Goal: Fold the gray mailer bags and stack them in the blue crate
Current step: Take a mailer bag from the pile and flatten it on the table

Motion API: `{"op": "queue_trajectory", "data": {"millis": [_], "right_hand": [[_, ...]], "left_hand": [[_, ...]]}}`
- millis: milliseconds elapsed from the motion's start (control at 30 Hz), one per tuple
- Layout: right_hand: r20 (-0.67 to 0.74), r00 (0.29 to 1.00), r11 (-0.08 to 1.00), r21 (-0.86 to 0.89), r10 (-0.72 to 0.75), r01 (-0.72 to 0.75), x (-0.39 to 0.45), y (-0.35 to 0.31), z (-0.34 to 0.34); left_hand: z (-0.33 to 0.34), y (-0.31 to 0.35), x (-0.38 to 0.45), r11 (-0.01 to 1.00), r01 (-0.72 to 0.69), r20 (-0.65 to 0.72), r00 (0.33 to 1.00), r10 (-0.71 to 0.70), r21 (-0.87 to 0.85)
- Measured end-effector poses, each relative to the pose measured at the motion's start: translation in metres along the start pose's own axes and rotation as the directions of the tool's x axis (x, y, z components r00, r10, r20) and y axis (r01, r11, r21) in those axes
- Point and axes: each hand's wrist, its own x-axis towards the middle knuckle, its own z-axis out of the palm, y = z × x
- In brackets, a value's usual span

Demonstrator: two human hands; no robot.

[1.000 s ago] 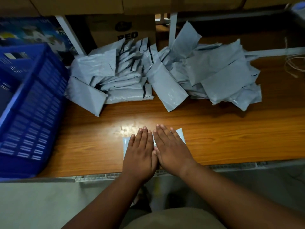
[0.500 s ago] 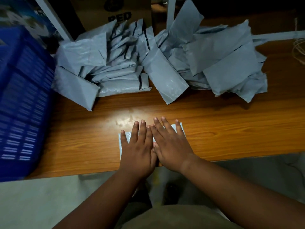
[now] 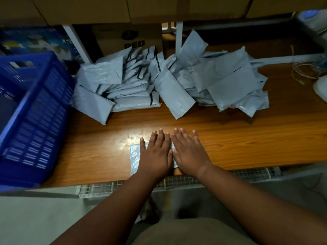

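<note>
Pretty dim room overall. The wooden table [image 3: 247,138] has a bright glare patch near its front edge, and a strip of wire mesh [image 3: 177,182] runs along under that edge. Behind it white shelf posts [image 3: 179,36] hold up a shelf, with a cardboard box [image 3: 127,38] marked "RED" underneath. Off right there's a tangle of thin cord [image 3: 304,71], and what might be a white appliance [image 3: 321,89]. Floor looks plain gray.
</note>
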Motion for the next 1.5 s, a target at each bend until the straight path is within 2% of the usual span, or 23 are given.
{"op": "queue_trajectory", "data": {"millis": [467,667,900,1033,1167,1333,1500], "right_hand": [[-0.024,0.999,0.999,0.026,0.02,-0.02,0.003,0.009,0.017],[-0.017,1.0,0.999,0.036,0.023,-0.022,0.002,0.007,0.014],[0.065,0.998,0.996,0.081,0.023,-0.029,0.004,0.008,-0.003],[0.01,1.0,0.998,0.063,-0.025,0.024,0.015,0.014,-0.027],[0.127,0.991,0.998,0.048,-0.035,0.029,0.033,0.013,-0.047],[0.21,0.977,0.984,0.178,-0.028,-0.01,0.046,0.019,-0.056],[0.222,0.973,0.94,0.341,-0.07,-0.011,0.048,0.022,-0.062]], "left_hand": [[0.017,0.0,0.005,0.999,-0.044,-0.078,0.996,0.045,0.018],[0.014,0.001,0.004,0.999,-0.041,-0.05,0.998,0.042,0.022],[-0.008,-0.013,-0.001,0.994,-0.089,0.064,0.994,0.086,0.057],[-0.031,-0.035,-0.01,0.991,-0.09,0.028,0.996,0.088,0.102],[-0.046,-0.042,-0.004,0.982,-0.093,0.055,0.995,0.085,0.167],[-0.05,-0.044,0.009,0.978,-0.073,0.059,0.996,0.063,0.196],[-0.061,-0.043,0.015,0.99,-0.063,0.058,0.997,0.056,0.128]]}}
